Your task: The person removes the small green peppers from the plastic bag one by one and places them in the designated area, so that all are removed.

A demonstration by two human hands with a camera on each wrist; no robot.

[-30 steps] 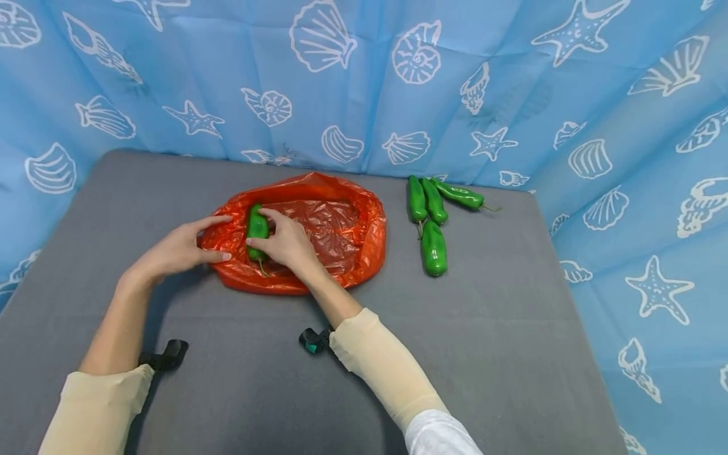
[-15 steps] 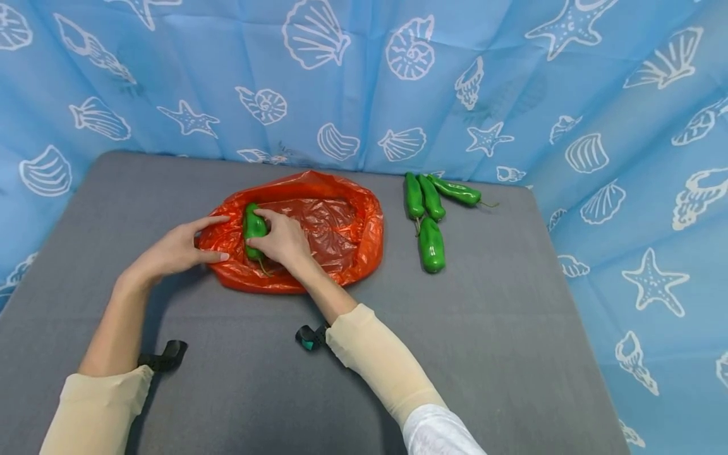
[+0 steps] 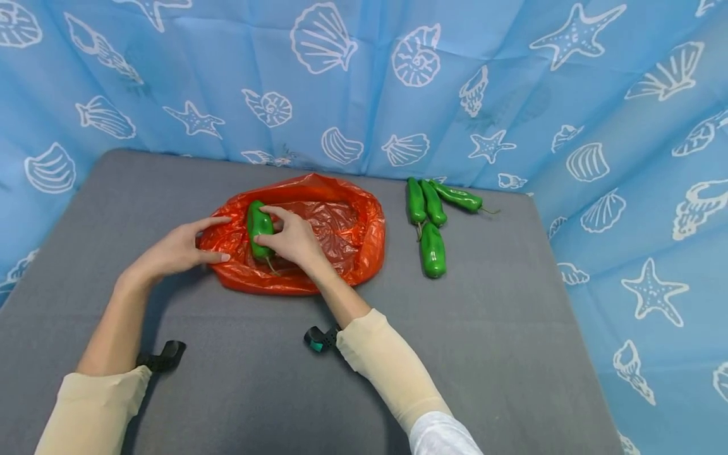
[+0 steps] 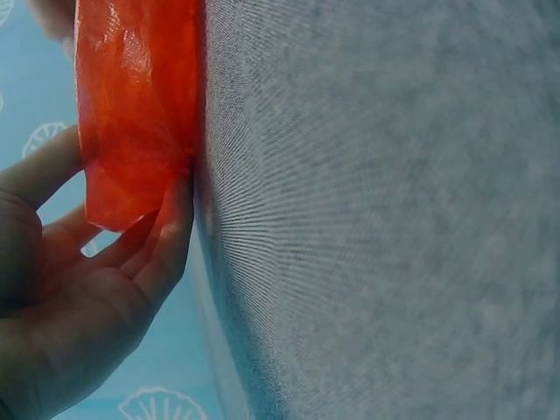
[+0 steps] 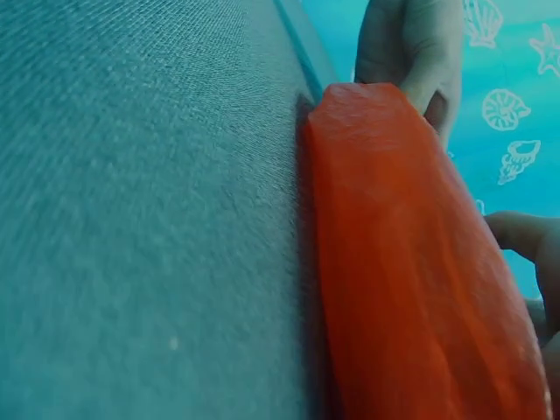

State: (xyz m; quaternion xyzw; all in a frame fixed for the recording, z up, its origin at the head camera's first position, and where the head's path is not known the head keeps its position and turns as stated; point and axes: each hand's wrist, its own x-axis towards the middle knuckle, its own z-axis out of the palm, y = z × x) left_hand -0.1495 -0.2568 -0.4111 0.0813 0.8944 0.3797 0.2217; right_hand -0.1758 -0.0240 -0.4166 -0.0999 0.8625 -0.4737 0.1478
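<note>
A red plastic bag (image 3: 372, 243) lies on the grey table with its mouth spread wide and its rim rolled outward. Inside its left end is a glossy green pepper (image 3: 260, 227), a thin stem pointing toward the person. My right hand (image 3: 297, 240) pinches this pepper between thumb and fingers. At the bag's left end, my left hand (image 3: 170, 251) holds the rim, thumb and fingers curved around it. The left wrist view shows those fingers (image 4: 157, 245) against the bag's side. Much of the right hand is hidden behind the bag wall in the right wrist view.
Several more green peppers (image 3: 434, 253) lie on the table right of the bag, close together. A blue curtain with white shell prints (image 3: 364, 88) hangs behind the table (image 3: 483, 354) and along its right side. Black wrist-worn devices (image 3: 165, 357) show near both sleeves.
The pepper in my right hand has tilted slightly, its stem end swinging to the right, and the right wrist has shifted a little rightward. The left hand keeps its place on the bag.
</note>
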